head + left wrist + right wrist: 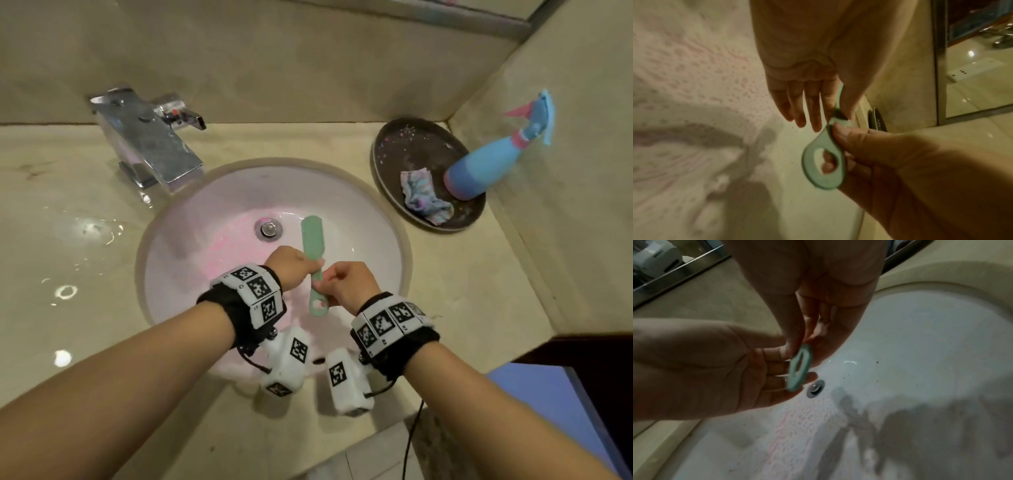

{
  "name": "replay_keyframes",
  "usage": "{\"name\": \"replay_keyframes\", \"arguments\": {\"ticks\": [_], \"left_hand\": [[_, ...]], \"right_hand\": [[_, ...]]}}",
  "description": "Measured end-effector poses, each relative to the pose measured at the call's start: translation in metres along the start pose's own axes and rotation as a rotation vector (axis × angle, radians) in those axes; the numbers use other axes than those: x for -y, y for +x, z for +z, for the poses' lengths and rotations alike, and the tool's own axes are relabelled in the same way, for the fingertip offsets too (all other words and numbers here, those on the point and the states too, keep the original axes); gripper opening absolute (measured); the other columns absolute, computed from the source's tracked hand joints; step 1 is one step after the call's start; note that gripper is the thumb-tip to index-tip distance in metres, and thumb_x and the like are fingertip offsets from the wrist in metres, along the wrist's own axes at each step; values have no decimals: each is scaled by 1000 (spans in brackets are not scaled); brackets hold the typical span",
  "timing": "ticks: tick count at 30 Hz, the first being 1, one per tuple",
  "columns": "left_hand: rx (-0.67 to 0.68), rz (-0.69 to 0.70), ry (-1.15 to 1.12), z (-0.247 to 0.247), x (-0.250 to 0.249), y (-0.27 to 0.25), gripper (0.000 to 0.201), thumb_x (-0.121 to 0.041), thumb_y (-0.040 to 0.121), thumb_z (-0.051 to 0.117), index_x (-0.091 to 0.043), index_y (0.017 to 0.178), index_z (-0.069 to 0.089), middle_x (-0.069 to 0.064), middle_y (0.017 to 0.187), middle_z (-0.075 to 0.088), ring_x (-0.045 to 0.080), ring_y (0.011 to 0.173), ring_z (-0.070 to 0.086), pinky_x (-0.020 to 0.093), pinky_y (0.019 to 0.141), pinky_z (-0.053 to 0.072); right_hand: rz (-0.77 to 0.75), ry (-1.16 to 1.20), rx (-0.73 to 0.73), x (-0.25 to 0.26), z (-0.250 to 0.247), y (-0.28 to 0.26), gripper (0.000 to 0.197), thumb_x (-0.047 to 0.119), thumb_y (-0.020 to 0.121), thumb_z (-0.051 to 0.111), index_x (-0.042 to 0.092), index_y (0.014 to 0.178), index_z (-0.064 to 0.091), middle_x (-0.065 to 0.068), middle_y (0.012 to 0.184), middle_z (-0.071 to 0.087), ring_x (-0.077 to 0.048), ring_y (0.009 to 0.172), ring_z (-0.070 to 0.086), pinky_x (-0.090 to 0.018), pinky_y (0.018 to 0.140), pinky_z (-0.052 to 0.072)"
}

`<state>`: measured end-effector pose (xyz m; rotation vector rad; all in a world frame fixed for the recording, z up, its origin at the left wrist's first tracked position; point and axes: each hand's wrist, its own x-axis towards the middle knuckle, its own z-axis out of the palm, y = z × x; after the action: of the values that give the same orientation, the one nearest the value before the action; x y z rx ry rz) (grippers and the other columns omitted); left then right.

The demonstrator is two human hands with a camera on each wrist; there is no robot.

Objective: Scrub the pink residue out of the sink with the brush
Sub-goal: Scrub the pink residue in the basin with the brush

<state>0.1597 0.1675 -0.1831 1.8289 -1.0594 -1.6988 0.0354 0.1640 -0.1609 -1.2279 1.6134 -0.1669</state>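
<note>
Green brush (312,246), one, pinched between both hands' curled fingers: left hand (287,270), right hand (346,287).

Note the mint-green brush (312,246) over your white sink (359,219), whose bowl carries speckled pink residue (236,246) — densest left of the chrome drain (268,229). Your wrist bands (255,294) are black with white tags printed in black square codes. The countertop (68,205) is beige. On the dark brown tray (421,147) sit a blue-to-pink spray bottle (479,171) and a cloth (423,195) (mottled blue, pink and white).
</note>
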Motion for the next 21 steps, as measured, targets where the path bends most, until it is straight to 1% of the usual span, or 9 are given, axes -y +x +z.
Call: {"name": "replay_keyframes", "arguments": {"ticks": [2,4,6,8,10,11,13,16,21], "left_hand": [[-14,0,-57,6,1,9,25,-22,92,56,-3,77,61,19,86,62,23,78,52,36,76,46],[-18,-23,-125,7,2,17,27,-21,96,47,-7,74,54,13,85,63,24,70,58,30,61,47],[17,-95,-168,8,7,25,26,-23,100,39,-12,77,46,10,77,61,18,51,61,20,44,40],[55,-149,-124,8,13,34,23,-19,101,34,-12,81,43,10,69,58,16,42,56,15,39,37],[95,-194,-97,7,18,44,19,-15,101,33,-10,88,46,10,69,56,19,49,52,20,43,41],[118,-221,-86,6,20,49,18,-15,101,33,-10,92,48,9,70,56,20,53,52,20,42,44],[153,-261,-74,3,23,60,19,-15,101,34,-15,95,52,8,73,58,20,52,56,20,41,47],[194,-285,-56,3,25,74,23,-15,102,34,-17,93,55,9,76,62,15,46,58,19,39,49],[212,-277,-112,14,24,101,19,-16,101,38,-7,95,55,14,78,62,9,37,55,15,36,43]], "right_hand": [[-61,-161,-21,-2,-12,1,19,18,87,63,7,72,62,-11,74,64,-22,66,61,-33,75,54],[-179,-494,-164,-6,-34,11,26,32,91,57,9,97,67,-9,98,67,-22,92,61,-29,84,46],[-212,-771,-301,-15,-61,27,43,40,93,50,15,127,53,-10,131,52,-25,122,45,-32,101,35],[-59,-951,-335,-27,-86,42,63,47,93,44,18,146,25,-12,152,21,-31,139,20,-42,114,20],[135,-947,-287,-39,-96,52,79,53,92,42,20,150,-1,-11,157,-6,-33,144,-1,-49,116,10],[175,-929,-257,-44,-98,55,86,54,90,43,20,149,-10,-11,156,-14,-34,144,-7,-51,116,7],[167,-942,-233,-53,-95,59,100,58,86,48,18,146,-21,-12,154,-23,-37,142,-13,-53,115,5],[133,-961,-229,-58,-94,62,112,61,80,55,16,144,-25,-14,151,-28,-40,141,-17,-56,114,2],[142,-956,-210,-64,-100,67,120,58,75,64,18,144,-26,-12,151,-30,-38,140,-20,-56,113,-1]]}}
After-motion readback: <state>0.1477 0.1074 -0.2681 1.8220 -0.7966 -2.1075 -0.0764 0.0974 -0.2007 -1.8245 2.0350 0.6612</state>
